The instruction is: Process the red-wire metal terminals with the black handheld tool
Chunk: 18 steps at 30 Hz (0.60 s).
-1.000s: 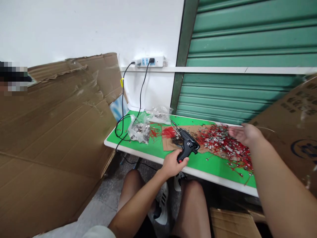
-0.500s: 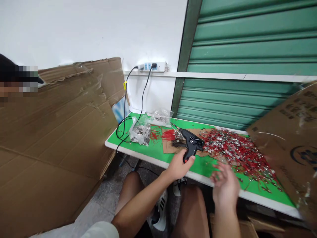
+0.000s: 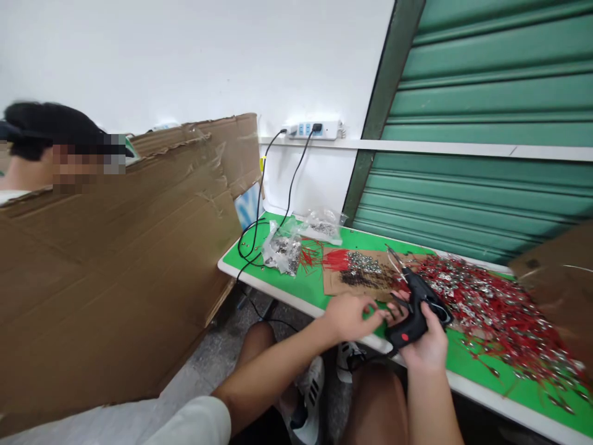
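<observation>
My right hand is wrapped around a black pistol-shaped soldering gun with a red button on its handle. The gun's metal tip points up and left, over the brown cardboard sheet. Just left of the handle is my left hand, fingers loosely curled, a gap between thumb and forefinger; I see nothing held there. On the cardboard lie a bundle of red wires, small silvery metal parts and a dark scorched-looking patch.
A large heap of red wires with metal ends covers the green tabletop's right side. Plastic bags of metal parts lie left. Black cords run from a power strip. Cardboard panels flank the table; another person is behind the left one.
The soldering gun has passed from my left hand to my right hand and moved right, closer to me. My view has swung left, showing more of the other person.
</observation>
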Available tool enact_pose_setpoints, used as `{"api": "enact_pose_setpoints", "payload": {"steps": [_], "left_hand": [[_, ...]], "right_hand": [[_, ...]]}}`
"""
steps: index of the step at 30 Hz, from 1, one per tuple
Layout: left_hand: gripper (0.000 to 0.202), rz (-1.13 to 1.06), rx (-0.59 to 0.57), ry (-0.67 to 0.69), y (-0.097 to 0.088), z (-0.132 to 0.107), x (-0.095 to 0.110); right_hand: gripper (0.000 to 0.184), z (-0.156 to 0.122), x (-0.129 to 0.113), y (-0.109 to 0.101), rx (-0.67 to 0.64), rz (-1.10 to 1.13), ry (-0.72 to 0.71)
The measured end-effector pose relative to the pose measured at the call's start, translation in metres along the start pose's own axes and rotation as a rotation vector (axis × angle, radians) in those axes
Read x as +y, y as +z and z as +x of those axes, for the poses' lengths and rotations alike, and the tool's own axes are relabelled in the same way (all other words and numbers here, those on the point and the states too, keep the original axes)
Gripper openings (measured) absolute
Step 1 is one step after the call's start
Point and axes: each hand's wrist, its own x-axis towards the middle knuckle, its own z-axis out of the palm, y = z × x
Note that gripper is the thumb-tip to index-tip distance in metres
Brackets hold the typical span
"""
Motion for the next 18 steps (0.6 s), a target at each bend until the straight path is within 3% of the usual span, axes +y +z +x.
{"api": "enact_pose_setpoints", "payload": {"steps": [2, 5, 12, 18], "left_hand": [[0.032, 0.040, 0.120, -0.082, -0.008, 0.012, -0.021], [0.027, 0.100, 0.192, -0.153, -0.015, 0.035, -0.045], [0.027, 0.235, 0.141, -0.040, -0.023, 0.079, -0.054], [0.031, 0.401, 0.031, 0.022, -0.029, 0.102, -0.061]], "right_hand": [[0.033, 0.000, 0.000, -0.003, 0.005, 0.063, -0.011], [0.031, -0.001, 0.001, -0.003, -0.011, 0.109, -0.047], [0.026, -0.001, 0.000, -0.002, -0.034, 0.124, 0.016], [0.027, -0.001, -0.001, -0.002, -0.050, 0.152, 0.036]]}}
